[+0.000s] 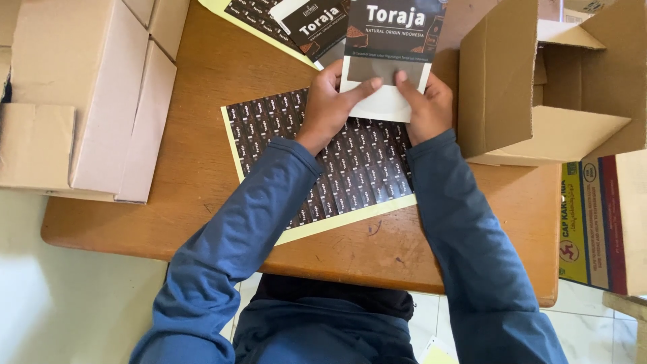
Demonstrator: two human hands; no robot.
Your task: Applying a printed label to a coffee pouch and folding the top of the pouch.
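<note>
Surface: rounded wooden surface (202, 168), brown, scuffed and marked near its front edge, over a pale tiled floor (67, 303)
Pouch: flat paper pouch (389, 61), black printed top with white lettering, a grey band below it and a white bottom edge; it is held above the far part of the sticker sheet, between both hands
Left hand: left hand (331, 104) holds the pouch's lower left corner, thumb pressed across the grey band
Right hand: right hand (426, 101) holds the lower right corner, thumb on the front, fingers behind
Sticker sheet: one sheet (357, 175) of many small dark rectangular labels in rows on pale yellow backing, lying flat under the hands
Counts: one pouch in hand, at least two more dark printed pieces (303, 23) at the far edge; two open cardboard boxes, one left (87, 94), one right (539, 87)
Materials: corrugated tan cardboard, glossy labels, matte paper, blue fabric sleeves (236, 249)
</note>
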